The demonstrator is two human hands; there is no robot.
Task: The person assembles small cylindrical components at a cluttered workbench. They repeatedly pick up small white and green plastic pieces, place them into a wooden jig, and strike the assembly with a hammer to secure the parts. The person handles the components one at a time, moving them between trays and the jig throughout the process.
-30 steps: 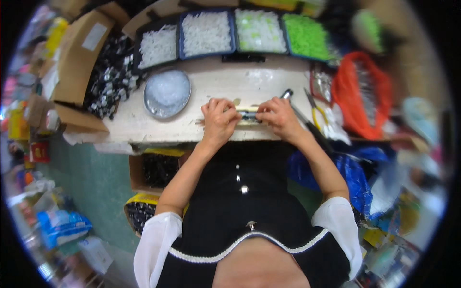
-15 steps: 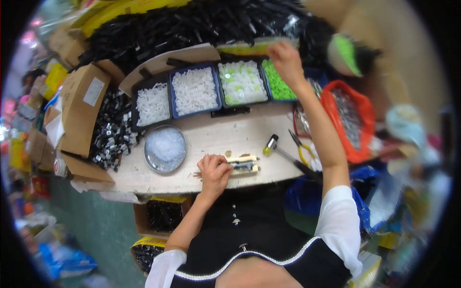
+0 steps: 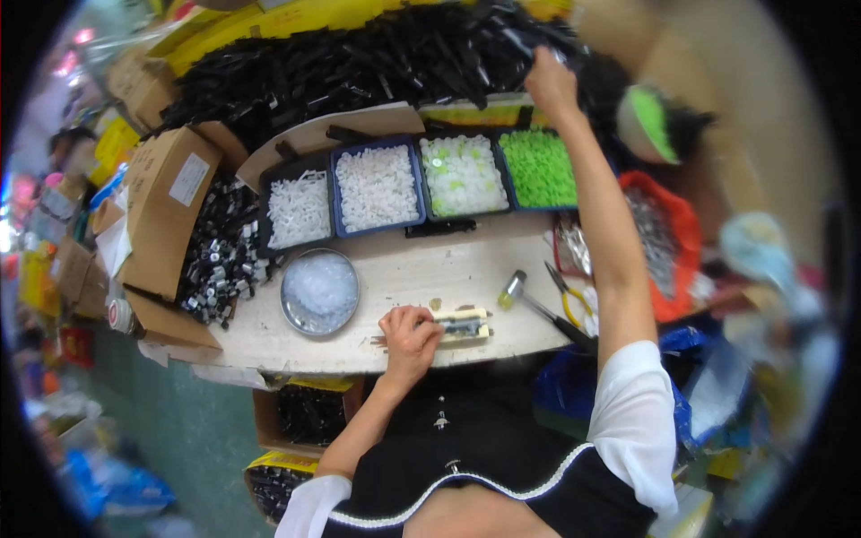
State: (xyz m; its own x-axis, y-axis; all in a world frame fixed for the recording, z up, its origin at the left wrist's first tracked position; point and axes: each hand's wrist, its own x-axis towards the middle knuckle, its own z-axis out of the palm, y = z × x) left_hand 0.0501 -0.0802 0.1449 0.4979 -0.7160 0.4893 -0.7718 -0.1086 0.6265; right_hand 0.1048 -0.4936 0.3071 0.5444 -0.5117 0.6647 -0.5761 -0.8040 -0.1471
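Note:
My left hand (image 3: 411,342) is closed, with its curled fingers over the left end of a small cream-coloured jig (image 3: 470,315) near the table's front edge. A dark grey piece (image 3: 459,330) lies along the jig; its left end is under my fingers. Stretched far forward, my right hand (image 3: 552,82) is at the near right side of a heap of long black plastic pieces (image 3: 386,67). Its fingertips are blurred against the heap, and whether they grip a piece cannot be told. A hammer (image 3: 513,289) with a yellowish head end and dark handle lies right of the jig.
Trays of white sticks (image 3: 299,208), white caps (image 3: 377,186), whitish-green caps (image 3: 463,175) and green pieces (image 3: 538,170) line the table's back. A round dish (image 3: 319,291) and a carton (image 3: 166,211) are left. Pliers (image 3: 571,296) and a red bag (image 3: 683,238) are right.
My right hand has moved forward, from above the green pieces' tray to the black heap. My left hand has stayed on the jig. The whole view has shifted slightly.

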